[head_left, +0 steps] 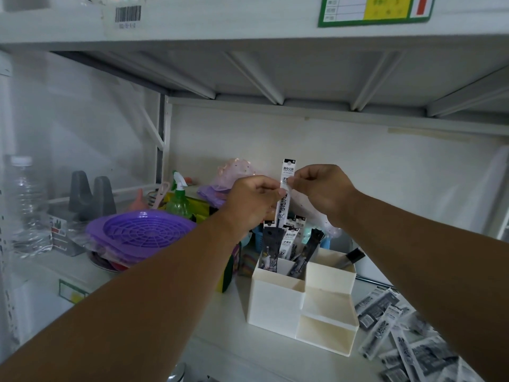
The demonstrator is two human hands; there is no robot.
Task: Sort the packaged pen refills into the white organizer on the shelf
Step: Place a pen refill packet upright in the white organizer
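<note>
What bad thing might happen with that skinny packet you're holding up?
Both hands, left hand and right hand, only pinch the refill packet, so it might slip. The tall back slot of the white organizer is already crowded, so pushing it in may bend packets. Loose packets near the shelf edge might slide off.

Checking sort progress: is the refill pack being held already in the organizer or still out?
Out. Left hand and right hand pinch the refill pack upright above the white organizer.
</note>
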